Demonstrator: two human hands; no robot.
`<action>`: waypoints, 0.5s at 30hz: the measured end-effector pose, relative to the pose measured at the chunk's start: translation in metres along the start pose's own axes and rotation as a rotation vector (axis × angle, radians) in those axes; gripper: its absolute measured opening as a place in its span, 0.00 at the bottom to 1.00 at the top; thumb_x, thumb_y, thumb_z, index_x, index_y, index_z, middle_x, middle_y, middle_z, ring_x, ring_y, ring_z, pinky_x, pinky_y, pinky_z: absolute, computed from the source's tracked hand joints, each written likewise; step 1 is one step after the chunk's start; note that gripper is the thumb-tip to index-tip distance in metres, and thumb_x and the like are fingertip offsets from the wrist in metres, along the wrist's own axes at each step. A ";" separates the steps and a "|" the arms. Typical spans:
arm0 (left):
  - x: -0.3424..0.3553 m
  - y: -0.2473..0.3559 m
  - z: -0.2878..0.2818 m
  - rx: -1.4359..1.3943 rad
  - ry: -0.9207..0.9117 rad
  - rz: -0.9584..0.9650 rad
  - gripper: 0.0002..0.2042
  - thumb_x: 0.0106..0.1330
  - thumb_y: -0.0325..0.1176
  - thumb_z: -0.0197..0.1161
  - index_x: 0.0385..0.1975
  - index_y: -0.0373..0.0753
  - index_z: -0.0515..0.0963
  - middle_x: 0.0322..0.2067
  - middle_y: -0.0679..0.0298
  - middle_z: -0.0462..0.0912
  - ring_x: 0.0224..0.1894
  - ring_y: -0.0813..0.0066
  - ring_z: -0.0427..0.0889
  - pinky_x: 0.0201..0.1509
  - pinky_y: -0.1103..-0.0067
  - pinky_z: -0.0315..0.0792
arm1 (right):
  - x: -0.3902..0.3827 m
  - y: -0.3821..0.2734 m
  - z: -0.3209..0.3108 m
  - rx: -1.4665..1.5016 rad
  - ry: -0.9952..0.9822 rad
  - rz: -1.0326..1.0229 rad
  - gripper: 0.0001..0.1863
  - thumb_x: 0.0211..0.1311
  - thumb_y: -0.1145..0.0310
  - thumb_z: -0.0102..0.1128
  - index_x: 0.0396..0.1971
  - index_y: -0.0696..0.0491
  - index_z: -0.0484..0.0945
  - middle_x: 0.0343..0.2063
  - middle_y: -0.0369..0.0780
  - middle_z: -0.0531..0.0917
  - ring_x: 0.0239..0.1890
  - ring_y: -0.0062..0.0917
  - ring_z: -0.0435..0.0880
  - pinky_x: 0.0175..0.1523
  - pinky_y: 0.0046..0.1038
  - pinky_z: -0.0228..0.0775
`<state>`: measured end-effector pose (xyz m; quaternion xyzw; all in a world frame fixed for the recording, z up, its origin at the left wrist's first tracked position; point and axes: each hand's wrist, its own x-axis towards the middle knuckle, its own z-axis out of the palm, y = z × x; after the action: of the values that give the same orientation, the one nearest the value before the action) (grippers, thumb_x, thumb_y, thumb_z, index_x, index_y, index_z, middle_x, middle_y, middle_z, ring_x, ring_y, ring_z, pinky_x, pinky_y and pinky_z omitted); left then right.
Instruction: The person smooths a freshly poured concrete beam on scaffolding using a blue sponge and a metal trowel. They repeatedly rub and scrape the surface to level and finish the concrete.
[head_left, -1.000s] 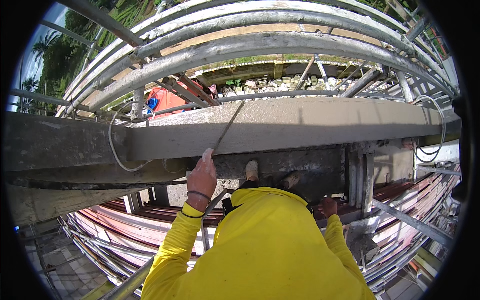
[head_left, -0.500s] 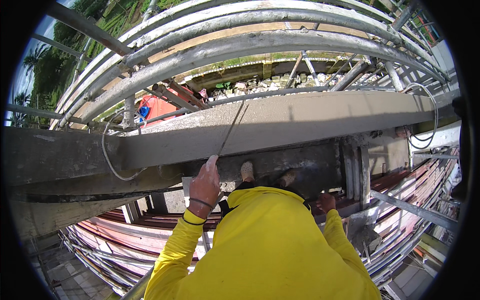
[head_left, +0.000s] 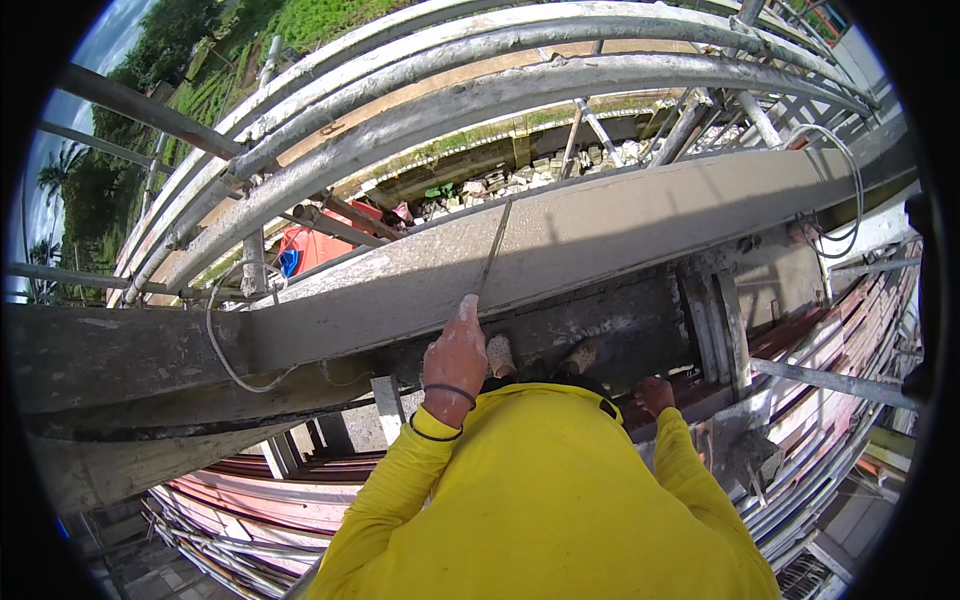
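My left hand (head_left: 457, 350), with a dark band at the wrist, is closed around the near end of a long, thin, strip-like tool (head_left: 496, 240). The tool shows nearly edge-on and lies across the smooth grey concrete ledge (head_left: 620, 225), its far end close to the ledge's outer edge. A pale smear coats the thumb side of that hand, and the fingers hide the grip. My right hand (head_left: 655, 396) hangs beside my body with curled fingers, apart from the ledge; nothing shows in it.
Scaffold pipes (head_left: 560, 75) run beyond the ledge, with rubble (head_left: 545, 173) below. A pale cable (head_left: 212, 335) loops over its left part, a looped cable (head_left: 858, 190) over its right. My feet (head_left: 502, 354) stand on a dark walkway (head_left: 630, 320); stacked boards and pipes (head_left: 830, 400) lie behind.
My left hand and the thin tool have moved right along the ledge, and the tool stands a little steeper in view. My right hand stays low by my side. The view has tilted slightly.
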<state>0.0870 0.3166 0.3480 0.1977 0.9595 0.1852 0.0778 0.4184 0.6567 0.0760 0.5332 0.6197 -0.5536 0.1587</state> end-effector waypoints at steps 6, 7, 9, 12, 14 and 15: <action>-0.015 -0.040 -0.026 0.026 0.163 -0.133 0.19 0.77 0.33 0.55 0.66 0.43 0.70 0.51 0.48 0.85 0.45 0.46 0.87 0.47 0.58 0.83 | -0.004 0.019 0.001 0.128 -0.034 0.024 0.09 0.68 0.68 0.57 0.30 0.52 0.84 0.23 0.38 0.86 0.20 0.22 0.83 0.21 0.26 0.71; -0.016 -0.024 -0.020 0.001 0.144 -0.044 0.19 0.77 0.33 0.55 0.66 0.42 0.71 0.51 0.48 0.85 0.45 0.45 0.87 0.47 0.58 0.82 | -0.004 0.022 -0.002 0.163 -0.096 0.029 0.08 0.67 0.68 0.58 0.30 0.51 0.84 0.23 0.38 0.86 0.19 0.23 0.83 0.21 0.26 0.71; -0.023 -0.015 -0.019 0.012 0.035 0.046 0.17 0.78 0.34 0.55 0.64 0.41 0.72 0.51 0.48 0.85 0.46 0.43 0.86 0.49 0.58 0.82 | -0.006 0.031 -0.002 0.243 -0.218 0.038 0.08 0.66 0.69 0.58 0.29 0.51 0.84 0.22 0.38 0.86 0.19 0.23 0.83 0.22 0.27 0.71; -0.020 -0.056 -0.029 0.069 0.112 -0.121 0.17 0.78 0.32 0.54 0.64 0.40 0.72 0.51 0.47 0.85 0.47 0.42 0.86 0.48 0.56 0.80 | 0.025 0.088 -0.004 -0.142 -0.119 -0.104 0.12 0.67 0.65 0.57 0.29 0.55 0.85 0.22 0.41 0.87 0.21 0.27 0.86 0.28 0.32 0.78; -0.026 -0.102 -0.050 0.120 0.279 -0.286 0.18 0.78 0.31 0.52 0.65 0.40 0.71 0.50 0.43 0.85 0.49 0.38 0.85 0.48 0.55 0.79 | 0.038 0.105 -0.011 -0.523 0.022 -0.316 0.14 0.65 0.62 0.59 0.28 0.56 0.85 0.26 0.47 0.88 0.28 0.36 0.88 0.38 0.38 0.80; -0.022 -0.127 -0.058 0.023 0.341 -0.327 0.18 0.78 0.30 0.52 0.65 0.41 0.70 0.52 0.41 0.84 0.51 0.37 0.84 0.49 0.56 0.78 | 0.033 0.118 -0.015 -0.631 0.127 -0.364 0.15 0.64 0.61 0.59 0.28 0.57 0.86 0.28 0.50 0.88 0.32 0.41 0.89 0.42 0.41 0.81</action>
<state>0.0493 0.1806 0.3537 0.0064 0.9800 0.1899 -0.0590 0.5109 0.6640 -0.0060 0.3723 0.8532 -0.3204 0.1753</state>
